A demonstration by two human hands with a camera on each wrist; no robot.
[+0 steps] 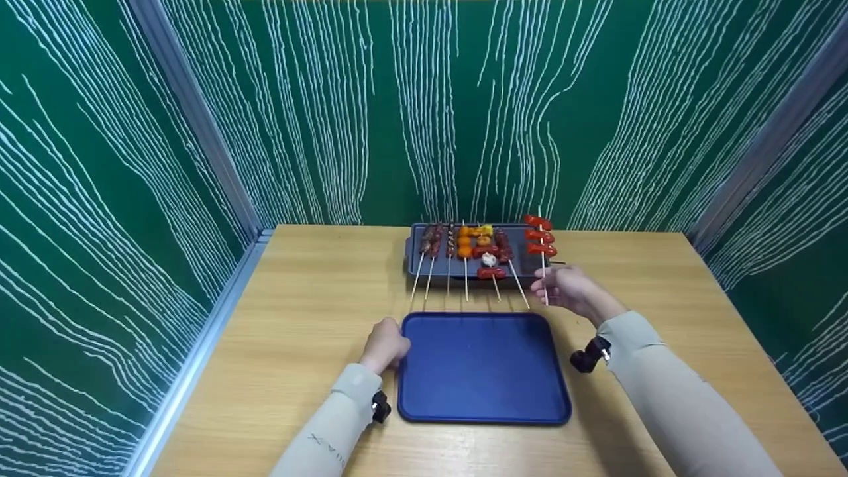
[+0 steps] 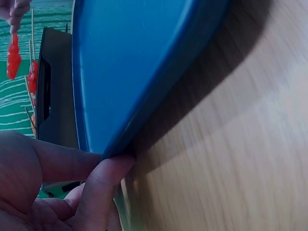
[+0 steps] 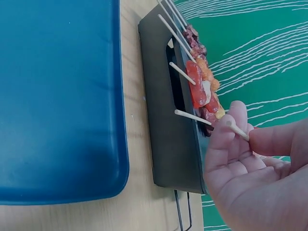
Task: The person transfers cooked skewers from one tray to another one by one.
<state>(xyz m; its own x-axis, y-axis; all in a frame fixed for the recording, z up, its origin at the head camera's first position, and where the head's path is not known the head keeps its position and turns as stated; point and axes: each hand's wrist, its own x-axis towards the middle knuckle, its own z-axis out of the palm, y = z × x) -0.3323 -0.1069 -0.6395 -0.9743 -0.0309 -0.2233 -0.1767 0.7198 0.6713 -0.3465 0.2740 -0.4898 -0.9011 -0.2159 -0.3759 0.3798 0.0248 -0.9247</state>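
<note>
My right hand [image 1: 566, 290] pinches the stick of a skewer [image 1: 541, 235] with three red sausage pieces, raised at the right end of the dark grill [image 1: 430, 273]. In the right wrist view its stick end [image 3: 238, 130] pokes out between thumb and fingers. My left hand [image 1: 386, 343] grips the left rim of a blue tray [image 1: 483, 368]; in the left wrist view thumb and finger pinch the tray's corner [image 2: 108, 144]. Several other skewers lie across the grill: dark meat [image 1: 435, 242], orange balls [image 1: 464, 245], and a mixed one with a red piece [image 1: 491, 273] near its stick.
The grill stands at the back of the wooden table [image 1: 318, 285], just behind the tray, with skewer sticks jutting over its front edge. A wire handle [image 3: 183, 211] sticks out at its right end. Green walls [image 1: 318, 132] with white lines enclose the table.
</note>
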